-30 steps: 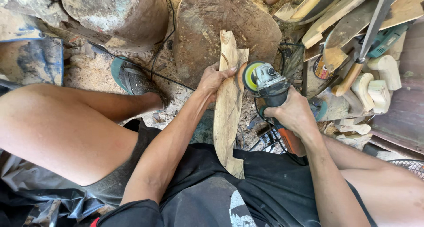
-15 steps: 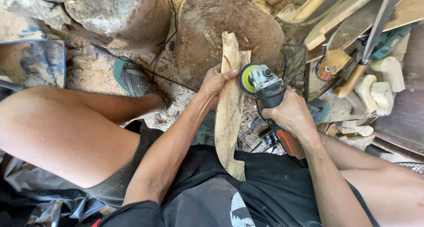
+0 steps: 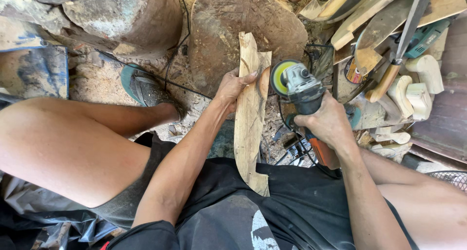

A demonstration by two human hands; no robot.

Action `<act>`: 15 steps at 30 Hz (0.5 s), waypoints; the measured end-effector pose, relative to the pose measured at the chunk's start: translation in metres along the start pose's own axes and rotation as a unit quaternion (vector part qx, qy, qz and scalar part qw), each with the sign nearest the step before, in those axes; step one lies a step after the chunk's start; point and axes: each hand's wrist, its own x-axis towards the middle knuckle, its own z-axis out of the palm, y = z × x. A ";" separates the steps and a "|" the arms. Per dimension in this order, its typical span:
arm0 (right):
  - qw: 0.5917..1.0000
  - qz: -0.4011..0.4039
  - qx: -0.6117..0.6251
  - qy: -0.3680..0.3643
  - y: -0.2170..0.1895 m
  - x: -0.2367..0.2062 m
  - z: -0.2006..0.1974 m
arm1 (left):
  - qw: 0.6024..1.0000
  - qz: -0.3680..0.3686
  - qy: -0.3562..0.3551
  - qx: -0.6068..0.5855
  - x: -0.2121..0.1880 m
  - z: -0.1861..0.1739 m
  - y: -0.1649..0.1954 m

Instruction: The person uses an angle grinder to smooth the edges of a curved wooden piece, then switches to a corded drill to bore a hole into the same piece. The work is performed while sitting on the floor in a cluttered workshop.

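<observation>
The angle grinder has shifted slightly; its yellow-green disc now meets the right edge of the carved wooden plank. The left hand still clamps the plank near its top, the right hand wrapped tight round the grinder body. Pale, curved and rough-cut, the plank stands from the lap against the stump

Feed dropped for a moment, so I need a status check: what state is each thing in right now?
Wooden plank: upright, lower end propped on lap, gripped.
Angle grinder: held, disc at plank's right edge; spinning unclear.
Left hand: gripping plank.
Right hand: wrapped around grinder body.
Stump: behind plank.
</observation>
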 end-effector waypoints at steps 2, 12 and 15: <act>0.999 0.014 -0.031 -0.013 0.002 -0.001 0.007 | 1.000 -0.001 -0.005 0.004 0.001 -0.001 0.000; 0.998 0.039 -0.046 -0.036 0.000 -0.002 0.015 | 1.000 0.019 0.001 0.021 0.006 -0.003 -0.007; 0.998 0.021 -0.048 -0.022 -0.004 -0.001 0.018 | 0.999 0.021 0.007 0.030 0.007 -0.003 -0.007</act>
